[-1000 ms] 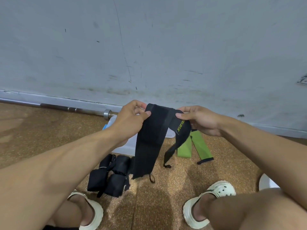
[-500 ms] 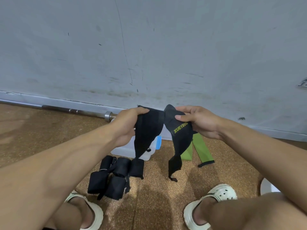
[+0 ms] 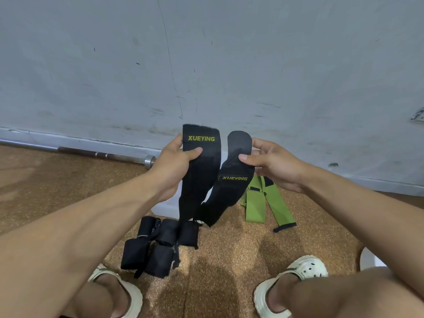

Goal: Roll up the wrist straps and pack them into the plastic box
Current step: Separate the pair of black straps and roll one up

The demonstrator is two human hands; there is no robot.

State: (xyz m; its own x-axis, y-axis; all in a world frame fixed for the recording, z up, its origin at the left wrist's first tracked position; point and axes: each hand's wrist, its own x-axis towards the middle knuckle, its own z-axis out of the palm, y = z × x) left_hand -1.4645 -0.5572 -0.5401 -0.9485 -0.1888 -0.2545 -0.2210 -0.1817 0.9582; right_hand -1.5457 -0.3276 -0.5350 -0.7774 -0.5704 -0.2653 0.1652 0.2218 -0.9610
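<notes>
The black fabric wrist strap in the left hand [image 3: 176, 161] [image 3: 199, 171] and its twin in the right hand [image 3: 273, 164] [image 3: 231, 180], bunched together a moment ago, now hang apart and upright above the cork floor [image 3: 229, 249], ready for rolling; each grip is thumb-clamped near a top end; the white plastic box [image 3: 166, 206] sits mostly hidden behind

grey painted wall [image 3: 229, 53] fills upper frame, scuffed, with dark marks and a thin hairline crack. pale skirting [image 3: 68, 141] along its base. brown speckled cork-like floor [image 3: 229, 249], faint shadows. steel barbell [image 3: 103, 154] lies against the skirting at left.
</notes>
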